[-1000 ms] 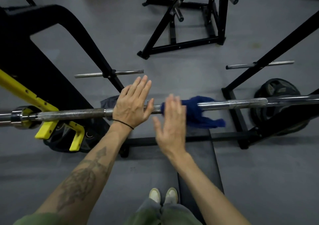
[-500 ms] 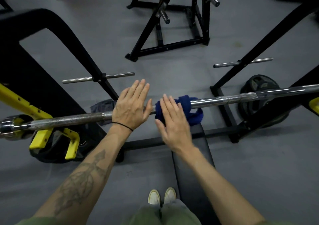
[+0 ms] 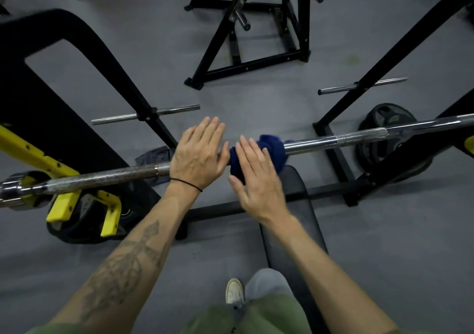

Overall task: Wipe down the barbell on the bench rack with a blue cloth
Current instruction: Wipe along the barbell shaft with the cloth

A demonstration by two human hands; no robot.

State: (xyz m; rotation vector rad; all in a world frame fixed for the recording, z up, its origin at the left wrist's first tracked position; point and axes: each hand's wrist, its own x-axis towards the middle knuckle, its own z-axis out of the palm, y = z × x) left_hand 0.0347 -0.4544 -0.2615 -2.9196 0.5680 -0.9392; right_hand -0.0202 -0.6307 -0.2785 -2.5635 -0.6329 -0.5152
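The left hand (image 3: 198, 158) lies flat on the barbell (image 3: 333, 141), fingers straight and together, pointing to twelve o'clock, gripping nothing. The right hand (image 3: 256, 177) is just beside it at three o'clock, also flat with straight fingers, its palm pressing on the blue cloth (image 3: 269, 151) without closing round it. The cloth sits bunched round the middle of the bar, touching the right hand's fingertips and close to the left thumb.

The cloth looks soft, light and limp, so it probably slips or unrolls under a flat palm; curling the fingers over it and under the bar would likely give a surer hold. The bar is stiff steel and surely heavy. It runs from nine o'clock up toward three o'clock, resting on a yellow hook (image 3: 61, 203) at the left. Its smooth chrome stretch at the right should let the cloth slide easily, while the rough knurled part at the left may snag the fibres.

Below the hands, at six o'clock, is the black bench (image 3: 297, 244).
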